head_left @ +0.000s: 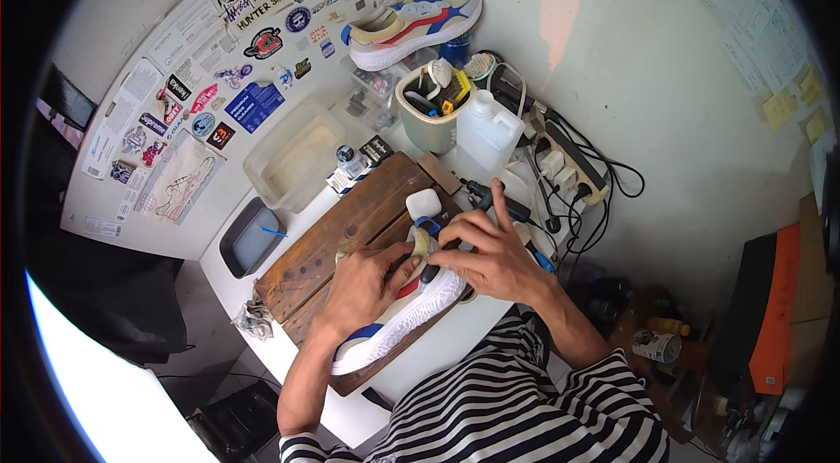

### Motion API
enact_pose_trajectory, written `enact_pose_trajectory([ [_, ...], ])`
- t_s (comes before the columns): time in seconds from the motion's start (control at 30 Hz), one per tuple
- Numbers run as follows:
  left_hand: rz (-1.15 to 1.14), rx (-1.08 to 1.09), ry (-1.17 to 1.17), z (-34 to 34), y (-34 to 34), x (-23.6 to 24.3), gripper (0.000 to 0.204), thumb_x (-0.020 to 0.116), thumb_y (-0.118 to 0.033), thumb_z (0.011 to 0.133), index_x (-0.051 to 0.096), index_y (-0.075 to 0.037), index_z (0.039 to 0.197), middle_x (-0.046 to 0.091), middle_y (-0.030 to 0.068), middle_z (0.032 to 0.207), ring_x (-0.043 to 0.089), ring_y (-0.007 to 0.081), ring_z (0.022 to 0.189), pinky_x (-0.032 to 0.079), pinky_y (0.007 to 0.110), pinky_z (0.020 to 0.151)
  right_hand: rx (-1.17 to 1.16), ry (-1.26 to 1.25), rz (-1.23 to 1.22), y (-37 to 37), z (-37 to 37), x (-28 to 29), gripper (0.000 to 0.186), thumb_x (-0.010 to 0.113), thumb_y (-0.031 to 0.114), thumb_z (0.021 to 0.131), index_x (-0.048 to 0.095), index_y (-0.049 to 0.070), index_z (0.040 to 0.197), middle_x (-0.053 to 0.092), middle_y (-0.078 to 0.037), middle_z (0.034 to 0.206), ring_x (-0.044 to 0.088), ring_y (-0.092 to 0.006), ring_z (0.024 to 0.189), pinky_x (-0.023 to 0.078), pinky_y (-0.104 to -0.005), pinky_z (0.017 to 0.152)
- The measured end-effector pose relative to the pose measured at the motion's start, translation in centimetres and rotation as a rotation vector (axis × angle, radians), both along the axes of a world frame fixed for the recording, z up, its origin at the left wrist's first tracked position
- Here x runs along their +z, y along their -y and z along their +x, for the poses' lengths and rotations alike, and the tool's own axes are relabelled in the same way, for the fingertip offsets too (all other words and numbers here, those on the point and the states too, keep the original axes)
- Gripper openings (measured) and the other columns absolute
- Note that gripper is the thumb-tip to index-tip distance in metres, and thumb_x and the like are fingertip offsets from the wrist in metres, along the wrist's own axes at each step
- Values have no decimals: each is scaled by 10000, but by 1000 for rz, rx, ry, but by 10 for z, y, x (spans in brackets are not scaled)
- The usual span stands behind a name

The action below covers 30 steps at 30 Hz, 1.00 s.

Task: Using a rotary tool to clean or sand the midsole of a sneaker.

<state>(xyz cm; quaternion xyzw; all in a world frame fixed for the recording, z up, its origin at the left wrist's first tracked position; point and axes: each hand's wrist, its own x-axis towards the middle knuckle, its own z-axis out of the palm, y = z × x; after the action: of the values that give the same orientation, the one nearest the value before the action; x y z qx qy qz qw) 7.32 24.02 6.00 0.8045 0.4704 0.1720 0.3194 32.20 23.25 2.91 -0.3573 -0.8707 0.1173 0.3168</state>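
A sneaker [407, 323] with a white sole and blue, red and cream parts lies on a dark wooden board [306, 266], toe and heel running slantwise. My left hand [363, 284] is closed on its upper, thumb and fingertips pinching near a pale yellow part [422, 242]. Close by on the right, my right hand [490, 257] has bent fingers around a slim dark tool [429, 274], with one finger pointing up. The tool's lower end is against or just above the shoe; its tip and exact kind are hidden. My fingers cover much of the upper.
A matching sneaker [411, 30] rests on containers at the back. Behind the board stand a tub of tools [429, 126], a white jug [490, 135], a small bottle [351, 161] and a clear tray [293, 157]. A dark tray [251, 237] sits left, a cabled power strip [569, 161] right.
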Motion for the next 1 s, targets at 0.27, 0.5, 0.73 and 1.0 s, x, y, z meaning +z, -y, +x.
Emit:
enact_pose_trajectory([
  [0.27,90,-27,-17,-1,-2,-5,279,674,-287,1016,750,-76,1181,698,210,739,688,397,674,545,480,671,-26,-16,-14,-6,7,-2,208,794,109,851,785,192,1042,616,22,1027,588,-200,1137,32,-730,1276],
  [0.5,17,-3,-15,0,-4,-3,268,680,-262,999,750,-70,1173,687,229,763,664,416,694,520,478,690,-197,65,-6,-27,37,-24,212,788,111,862,788,194,1057,613,34,1057,591,-193,1134,19,-743,1271],
  [0.73,41,-25,-26,-1,0,6,281,675,-280,1014,741,-82,1202,712,217,783,694,394,702,546,478,682,-80,69,-12,-24,28,-15,260,785,84,834,788,184,1074,612,35,1069,586,-191,1149,29,-751,1273],
  [1.0,12,-11,-42,0,-2,3,277,670,-289,1017,746,-94,1199,710,221,788,696,412,735,548,480,707,-37,-47,-30,-13,14,-16,224,790,124,861,788,200,1071,616,40,1048,582,-181,1144,42,-727,1279],
])
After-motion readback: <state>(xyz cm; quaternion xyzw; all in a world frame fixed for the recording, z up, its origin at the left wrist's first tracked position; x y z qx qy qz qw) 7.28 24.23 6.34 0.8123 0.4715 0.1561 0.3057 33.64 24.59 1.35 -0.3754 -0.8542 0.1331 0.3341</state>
